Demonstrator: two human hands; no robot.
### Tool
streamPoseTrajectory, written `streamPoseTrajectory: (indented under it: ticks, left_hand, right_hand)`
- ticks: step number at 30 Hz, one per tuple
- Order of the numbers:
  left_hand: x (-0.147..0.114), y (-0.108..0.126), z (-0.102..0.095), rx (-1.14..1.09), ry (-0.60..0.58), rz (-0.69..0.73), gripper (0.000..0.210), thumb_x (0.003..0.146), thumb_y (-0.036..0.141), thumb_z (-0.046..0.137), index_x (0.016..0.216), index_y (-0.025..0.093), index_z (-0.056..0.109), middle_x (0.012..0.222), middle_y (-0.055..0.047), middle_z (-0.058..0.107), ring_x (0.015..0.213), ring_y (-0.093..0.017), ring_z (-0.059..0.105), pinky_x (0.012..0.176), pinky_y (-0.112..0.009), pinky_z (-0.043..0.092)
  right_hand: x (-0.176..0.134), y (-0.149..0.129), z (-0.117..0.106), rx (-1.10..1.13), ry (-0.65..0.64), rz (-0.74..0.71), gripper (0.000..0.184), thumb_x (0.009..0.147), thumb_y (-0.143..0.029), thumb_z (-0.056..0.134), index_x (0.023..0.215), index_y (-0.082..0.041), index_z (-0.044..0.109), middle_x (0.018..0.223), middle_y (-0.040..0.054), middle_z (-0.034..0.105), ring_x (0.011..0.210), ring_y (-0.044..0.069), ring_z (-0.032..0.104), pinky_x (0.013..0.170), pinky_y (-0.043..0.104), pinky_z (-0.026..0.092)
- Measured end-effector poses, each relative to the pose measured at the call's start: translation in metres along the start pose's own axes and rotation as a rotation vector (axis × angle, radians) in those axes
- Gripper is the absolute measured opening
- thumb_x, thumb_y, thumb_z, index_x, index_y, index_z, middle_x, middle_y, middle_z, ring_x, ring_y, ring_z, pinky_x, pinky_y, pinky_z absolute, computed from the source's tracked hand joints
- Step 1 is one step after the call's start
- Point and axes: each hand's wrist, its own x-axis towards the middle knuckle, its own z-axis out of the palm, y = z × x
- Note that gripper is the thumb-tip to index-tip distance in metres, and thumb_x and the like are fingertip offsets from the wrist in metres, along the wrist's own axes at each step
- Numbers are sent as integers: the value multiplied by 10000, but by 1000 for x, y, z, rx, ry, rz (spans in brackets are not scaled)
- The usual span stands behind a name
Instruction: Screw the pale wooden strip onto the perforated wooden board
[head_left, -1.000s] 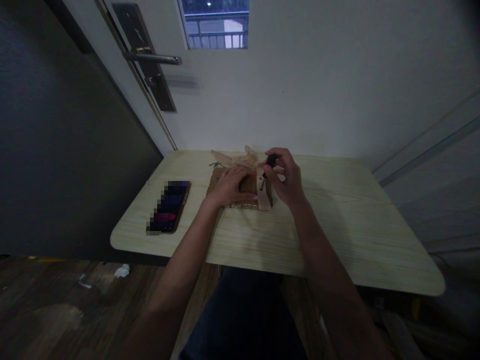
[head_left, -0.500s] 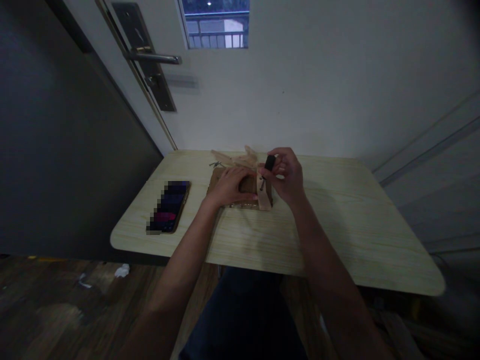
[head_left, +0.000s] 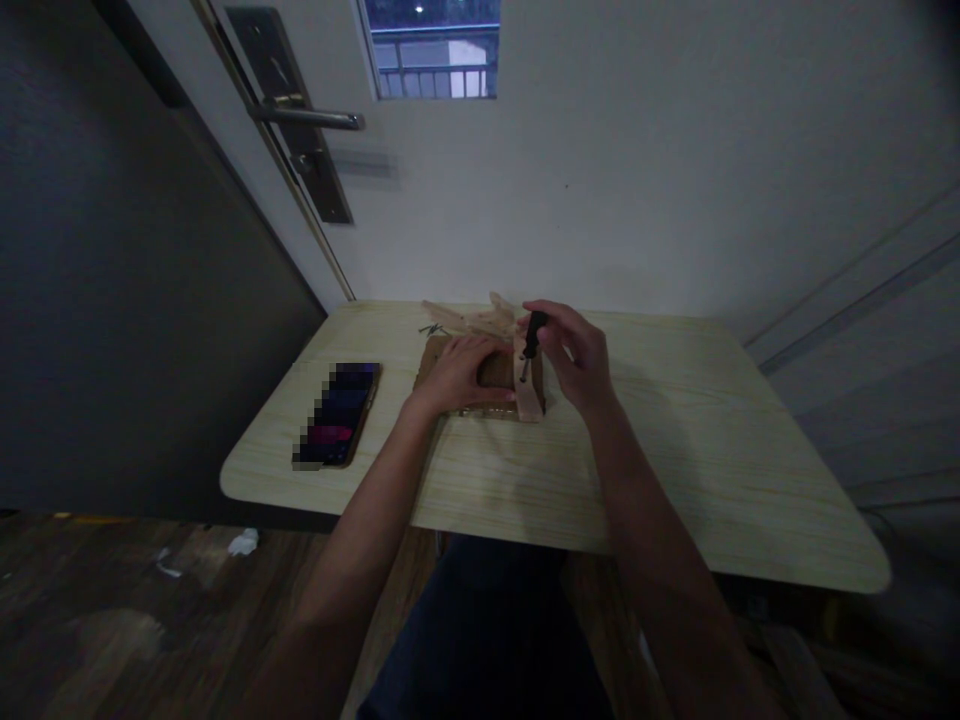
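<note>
A flat brown cardboard-like piece [head_left: 495, 372] lies near the back of the table. Across its right end runs a pale tan strip [head_left: 529, 402]. My left hand [head_left: 459, 368] rests on the brown piece with thumb and fingers spread, the thumb tip reaching the strip's edge. In my right hand [head_left: 576, 348] is a small screwdriver [head_left: 535, 332] with a black handle, pinched by the fingers and slightly tilted. Its thin shaft points down onto a dark screw [head_left: 523, 377] on the strip. Several loose screws [head_left: 433, 329] lie behind the brown piece.
More pale tan strips [head_left: 469, 318] lie in a loose heap behind the brown piece. A phone [head_left: 341, 415] lies at the table's left side. The wooden-topped table [head_left: 720, 470] has rounded front corners and stands against a white door with a metal handle [head_left: 315, 118].
My right fingers have shifted on the screwdriver, opening somewhat and uncovering more of its handle and shaft. My left hand stays put on the brown piece.
</note>
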Motion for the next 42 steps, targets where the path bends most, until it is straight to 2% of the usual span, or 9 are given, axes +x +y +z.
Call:
streamPoseTrajectory:
  ticks: [6, 10, 15, 20, 27, 29, 34, 38, 42]
  left_hand:
    - [0, -1, 1, 4, -2, -4, 630, 702, 544, 769, 1216, 242, 563, 1276, -92, 608, 1231, -316, 525, 1057, -529, 361]
    - [0, 1, -1, -3, -13, -16, 638, 693, 546, 778, 1210, 235, 568, 1274, -93, 611, 1217, -318, 535, 1049, -523, 365]
    - [0, 0, -1, 11, -17, -16, 651, 695, 566, 771, 1218, 236, 569, 1282, -97, 609, 1217, -321, 534, 1051, -515, 364]
    - [0, 0, -1, 9, -11, -17, 643, 690, 572, 772, 1204, 244, 571, 1258, -92, 620, 1208, -322, 539, 1044, -519, 370]
    - [0, 0, -1, -2, -8, -6, 633, 694, 558, 774, 1202, 238, 574, 1275, -95, 613, 1211, -321, 539, 1056, -516, 361]
    - [0, -1, 0, 1, -6, -4, 633, 700, 556, 771, 1211, 241, 569, 1285, -96, 610, 1218, -319, 535, 1053, -513, 361]
    - [0, -2, 1, -8, -5, 1, 643, 699, 548, 776, 1221, 239, 561, 1299, -96, 606, 1232, -316, 525, 1058, -523, 353]
    - [0, 0, -1, -9, -11, -9, 632, 691, 532, 789, 1202, 231, 568, 1269, -102, 616, 1218, -316, 533, 1050, -521, 363]
    - [1, 1, -2, -10, -16, -15, 633, 681, 544, 789, 1195, 243, 574, 1269, -99, 613, 1215, -324, 534, 1048, -524, 368]
  right_hand:
    - [2, 4, 1, -11, 67, 55, 322, 809, -461, 684, 1066, -267, 678, 922, 3, 734, 711, 107, 700, 673, 260, 590]
    - [3, 8, 4, -8, 181, 64, 360, 693, -470, 784, 932, -256, 621, 694, -65, 618, 584, 76, 604, 534, 205, 520]
    - [3, 8, 7, -76, 259, 43, 402, 672, -456, 805, 958, -272, 591, 668, -75, 505, 544, 67, 502, 462, 186, 441]
    - [3, 4, 4, -152, 139, -12, 239, 791, -435, 713, 981, -292, 688, 807, -20, 563, 619, 84, 509, 518, 218, 472]
    - [3, -1, 0, -73, 16, -54, 373, 930, -520, 473, 1130, -271, 666, 1088, 59, 663, 998, 168, 632, 795, 322, 580]
    - [3, 1, 0, -2, -22, -30, 385, 930, -518, 478, 1164, -258, 640, 1123, 59, 676, 996, 162, 659, 842, 334, 579]
    - [3, 10, 2, 101, -44, 64, 343, 883, -510, 575, 1126, -272, 619, 923, 7, 683, 728, 103, 670, 670, 259, 570]
    - [3, 11, 5, 22, 100, 78, 377, 737, -515, 741, 1000, -274, 622, 699, -54, 566, 593, 84, 588, 525, 205, 516]
    - [2, 8, 8, -76, 176, 75, 375, 722, -489, 759, 989, -282, 599, 686, -56, 497, 577, 83, 514, 466, 184, 467]
